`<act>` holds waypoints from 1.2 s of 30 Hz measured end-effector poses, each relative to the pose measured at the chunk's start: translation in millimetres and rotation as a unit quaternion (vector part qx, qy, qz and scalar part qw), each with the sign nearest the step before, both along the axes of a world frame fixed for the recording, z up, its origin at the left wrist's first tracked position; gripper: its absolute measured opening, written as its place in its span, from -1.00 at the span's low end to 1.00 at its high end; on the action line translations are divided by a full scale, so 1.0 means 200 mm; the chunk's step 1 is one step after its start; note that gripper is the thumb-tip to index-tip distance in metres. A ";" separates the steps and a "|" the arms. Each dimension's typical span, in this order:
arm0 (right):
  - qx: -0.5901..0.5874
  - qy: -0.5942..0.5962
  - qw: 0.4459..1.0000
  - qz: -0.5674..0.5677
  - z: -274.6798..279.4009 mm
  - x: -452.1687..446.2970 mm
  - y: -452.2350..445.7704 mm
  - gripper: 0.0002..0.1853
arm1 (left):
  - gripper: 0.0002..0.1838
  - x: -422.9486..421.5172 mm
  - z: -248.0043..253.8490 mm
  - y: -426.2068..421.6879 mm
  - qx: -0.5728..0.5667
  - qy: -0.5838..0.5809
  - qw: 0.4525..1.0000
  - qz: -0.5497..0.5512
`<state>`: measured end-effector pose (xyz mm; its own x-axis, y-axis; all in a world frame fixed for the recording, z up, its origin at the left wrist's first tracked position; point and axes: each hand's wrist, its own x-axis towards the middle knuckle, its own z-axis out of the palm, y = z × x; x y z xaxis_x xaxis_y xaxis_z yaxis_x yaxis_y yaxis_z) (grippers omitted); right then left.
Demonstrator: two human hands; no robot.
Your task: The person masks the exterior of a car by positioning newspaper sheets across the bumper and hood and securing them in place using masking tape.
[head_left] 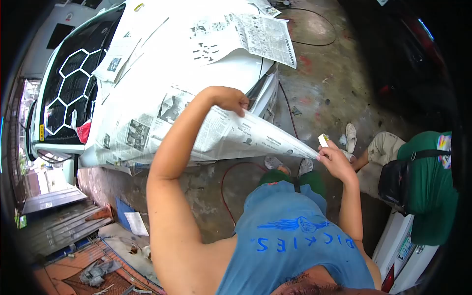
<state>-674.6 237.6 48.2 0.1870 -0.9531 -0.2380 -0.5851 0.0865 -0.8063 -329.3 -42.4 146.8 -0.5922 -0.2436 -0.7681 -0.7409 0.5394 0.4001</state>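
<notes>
My left hand [230, 100] pinches the upper edge of a newspaper sheet [216, 130] near the car's front corner. My right hand [335, 160] grips the sheet's narrow right end between thumb and fingers. A small whitish roll, seemingly tape [323, 140], sits at the fingers of that hand. Between my hands the sheet is pulled out into a long taper with a folded upper edge. Its wider part lies along the side of the white car hood [147, 64]. More newspaper [265, 39] covers the hood's far edge.
A person in green [432, 182] with a black bag [395, 179] is close on the right, beside a white vehicle part [400, 246]. Thin hoses run over the concrete floor [319, 93]. A red item [84, 132] lies by the windshield [73, 88]. Clutter [98, 273] fills the lower left.
</notes>
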 end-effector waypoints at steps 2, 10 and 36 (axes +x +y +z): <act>-0.023 0.046 0.999 -0.013 0.33 0.05 0.05 -0.82 | -0.71 0.05 0.22 0.09 0.020 0.033 0.999 0.023; -0.150 0.179 0.965 -0.119 1.01 -0.04 0.45 -0.86 | -0.60 0.21 0.55 0.96 -0.183 0.335 0.924 -0.005; -0.250 0.257 0.933 0.033 1.21 0.75 1.24 -0.82 | -0.88 1.18 -0.95 3.09 -0.220 0.303 0.740 0.559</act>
<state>-525.5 485.7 289.2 0.2325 -0.9595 0.1592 -0.8968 -0.2748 -0.3468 -94.1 574.7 -44.0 -0.0336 -0.9888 -0.1452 -0.5793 -0.0991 0.8090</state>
